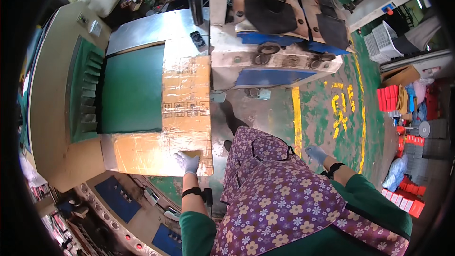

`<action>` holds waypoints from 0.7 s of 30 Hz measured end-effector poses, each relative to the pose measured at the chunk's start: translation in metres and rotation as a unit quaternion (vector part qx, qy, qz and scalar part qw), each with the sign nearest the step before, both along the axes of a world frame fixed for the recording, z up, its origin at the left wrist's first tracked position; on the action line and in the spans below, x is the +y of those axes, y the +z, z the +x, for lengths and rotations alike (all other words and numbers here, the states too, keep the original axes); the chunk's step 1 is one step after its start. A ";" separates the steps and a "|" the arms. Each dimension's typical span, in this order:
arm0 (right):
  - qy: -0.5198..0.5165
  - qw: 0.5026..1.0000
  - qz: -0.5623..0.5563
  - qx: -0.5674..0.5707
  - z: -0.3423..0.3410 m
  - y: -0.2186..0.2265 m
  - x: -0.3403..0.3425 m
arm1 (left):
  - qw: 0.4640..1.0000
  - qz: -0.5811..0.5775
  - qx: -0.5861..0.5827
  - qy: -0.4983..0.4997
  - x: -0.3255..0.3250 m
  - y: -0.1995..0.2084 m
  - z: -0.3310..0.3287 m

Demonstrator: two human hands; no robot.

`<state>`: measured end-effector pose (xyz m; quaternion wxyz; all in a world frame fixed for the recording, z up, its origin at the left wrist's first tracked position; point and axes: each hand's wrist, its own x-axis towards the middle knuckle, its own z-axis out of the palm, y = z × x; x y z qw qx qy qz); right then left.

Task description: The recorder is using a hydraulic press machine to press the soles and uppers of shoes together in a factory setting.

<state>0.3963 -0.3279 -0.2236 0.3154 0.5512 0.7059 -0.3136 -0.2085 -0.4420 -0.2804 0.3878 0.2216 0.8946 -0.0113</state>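
Head view: tape-covered cardboard point(186, 83) lines the near and right edges of a bench point(147, 29), around 1 green surface point(132, 90). On the cardboard's near right corner rests the person's gloved left hand point(189, 162), fingers partly bent; whether it grips anything cannot be told. The gloved right hand point(316, 154) hangs well apart above the green floor point(313, 99), fingers loosely extended, seemingly empty. At the bench's far end stands 1 black cylinder point(195, 8).

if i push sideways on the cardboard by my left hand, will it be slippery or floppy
The cardboard is probably slick under your left hand, judging by its glossy, wrinkled covering. Because it lies flat, it would likely feel firm rather than floppy. I can't tell whether it's fixed down.
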 end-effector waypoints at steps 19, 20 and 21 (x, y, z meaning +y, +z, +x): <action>0.112 0.866 0.188 0.449 -0.464 -0.032 0.178 | 0.948 -0.097 -0.300 -0.054 0.096 -0.002 -0.126; 0.132 0.836 0.155 0.509 -0.531 -0.016 0.145 | 0.964 -0.014 -0.212 -0.161 0.034 -0.016 -0.193; 0.126 0.845 0.190 0.484 -0.533 -0.036 0.162 | 0.966 0.121 -0.161 -0.162 0.101 -0.022 -0.201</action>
